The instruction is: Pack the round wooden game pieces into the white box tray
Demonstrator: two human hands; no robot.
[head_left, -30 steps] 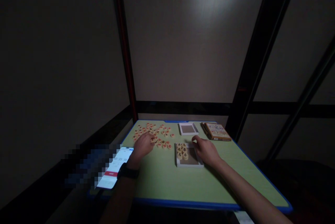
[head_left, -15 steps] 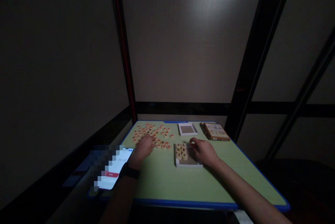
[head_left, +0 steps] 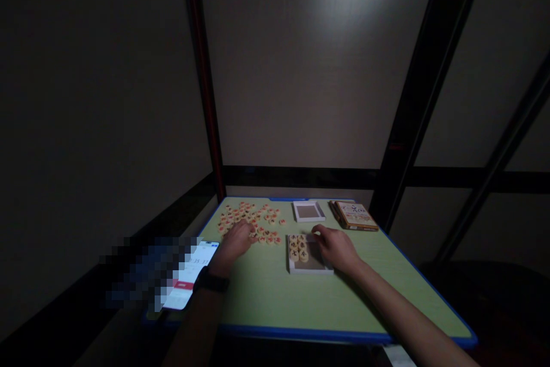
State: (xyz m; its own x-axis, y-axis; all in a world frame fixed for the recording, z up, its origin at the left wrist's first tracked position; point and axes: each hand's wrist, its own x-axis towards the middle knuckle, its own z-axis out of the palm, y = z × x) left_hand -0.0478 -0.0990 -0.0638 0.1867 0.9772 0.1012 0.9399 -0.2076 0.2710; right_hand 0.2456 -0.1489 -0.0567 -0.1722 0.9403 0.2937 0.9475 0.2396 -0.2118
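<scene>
My left hand (head_left: 238, 239) reaches into the left-hand spread of Chinese chess pieces (head_left: 272, 239). Its fingers are bent down and closed at a piece with a dark character (head_left: 254, 236), partly covered by the fingertips. Over the right side of a shallow white box tray (head_left: 311, 270) is my right hand (head_left: 337, 245), its fingers curled; whatever they hold, if anything, is hidden. Several round pieces with black characters (head_left: 294, 254) lie in rows along the tray's left side, and the brown tray floor shows beside them.
A second white box part (head_left: 308, 220) lies farther back. To its right is a printed cardboard box (head_left: 355, 215). A lit phone (head_left: 189, 284) lies at the left edge, beside my left wrist. The green table (head_left: 266, 304) has a blue rim, with walls behind and left.
Both hands stay almost where they were. The view has shifted very slightly, and the pieces in the tray look the same.
</scene>
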